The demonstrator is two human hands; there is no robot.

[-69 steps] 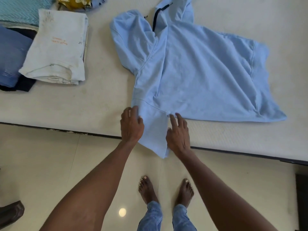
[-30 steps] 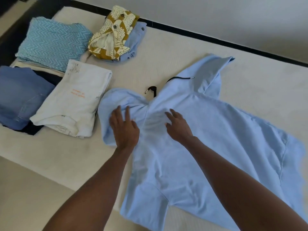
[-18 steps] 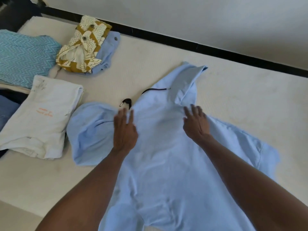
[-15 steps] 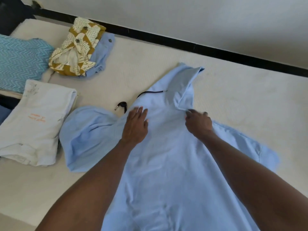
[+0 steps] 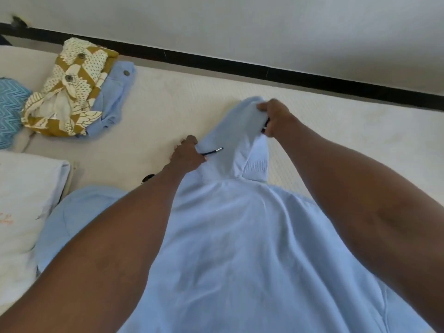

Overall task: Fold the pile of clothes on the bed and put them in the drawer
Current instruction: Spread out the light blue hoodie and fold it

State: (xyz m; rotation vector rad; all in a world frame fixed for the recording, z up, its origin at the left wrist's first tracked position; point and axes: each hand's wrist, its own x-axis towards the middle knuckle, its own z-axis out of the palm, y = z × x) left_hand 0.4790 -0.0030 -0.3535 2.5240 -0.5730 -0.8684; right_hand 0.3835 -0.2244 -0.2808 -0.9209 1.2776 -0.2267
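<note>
Blue hoodie (image 5: 240, 236) hood in left hand (image 5: 188, 156) and right hand (image 5: 274, 118) grip.

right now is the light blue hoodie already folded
No, the light blue hoodie lies spread on the bed while both hands hold its hood.

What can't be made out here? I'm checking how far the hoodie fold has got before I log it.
Head view only:
- Hoodie hem and right sleeve: covered by the forearms and cut off by the lower edge.
- Right hand fingertips: buried in the hood fabric.
- Second drawstring end: mostly behind the left arm.
- White folded garment print: cut off by the left edge.
- Drawer: not in view.
</note>
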